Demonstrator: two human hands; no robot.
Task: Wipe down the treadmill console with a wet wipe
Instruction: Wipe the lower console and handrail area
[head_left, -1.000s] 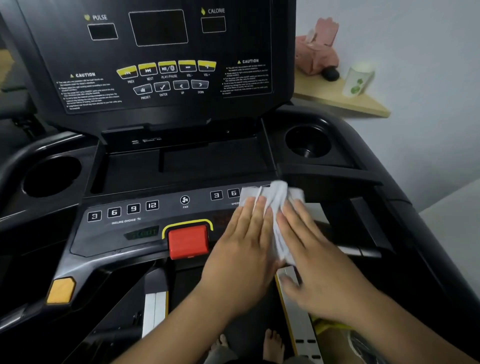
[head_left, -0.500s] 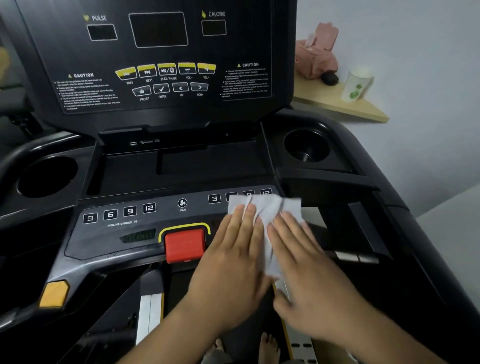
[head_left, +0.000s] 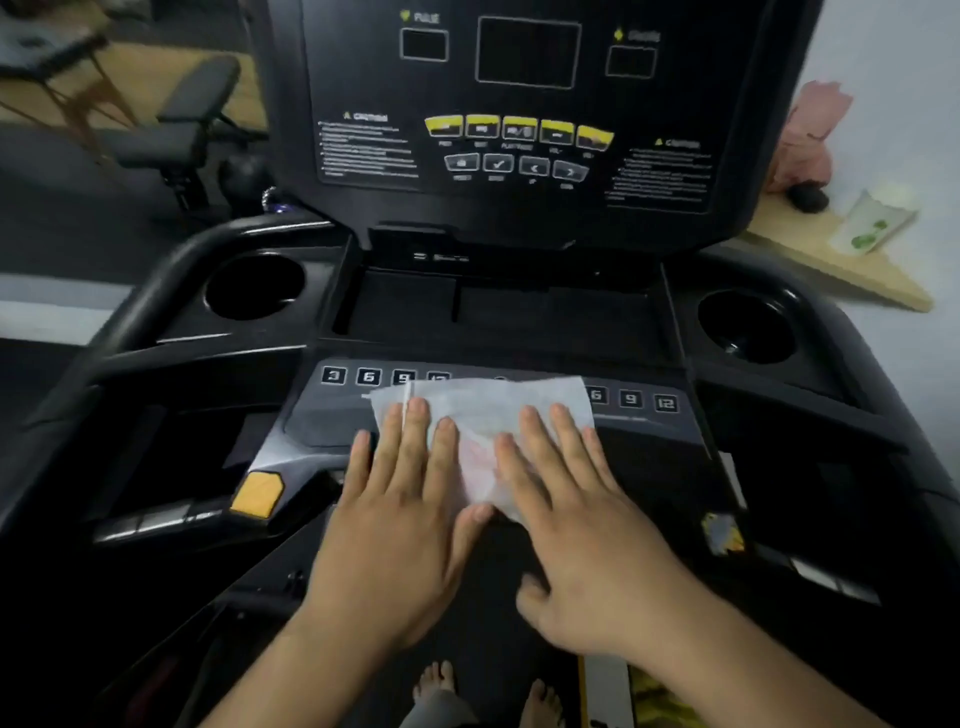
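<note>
A white wet wipe (head_left: 488, 410) lies spread flat over the middle of the grey lower button strip of the black treadmill console (head_left: 519, 317). It covers the fan button and the red stop button, which shows faintly through it. My left hand (head_left: 405, 509) presses flat on the wipe's left part, fingers apart. My right hand (head_left: 582, 514) presses flat on its right part. Number buttons 3, 6, 9 show to the left of the wipe and 6, 9, 12 to the right. The upright display panel (head_left: 524, 104) with yellow buttons rises behind.
Round cup holders sit at the console's left (head_left: 254, 286) and right (head_left: 745, 325). A yellow button (head_left: 258, 493) is on the left handle. A wooden shelf (head_left: 831, 260) at the right carries a white cup (head_left: 872, 221) and a pink object (head_left: 808, 140). Bare feet show below.
Both hands have slid the wipe leftward from the right speed buttons to the strip's middle, over the red stop button. The wipe is now spread wider. The camera view has shifted.
</note>
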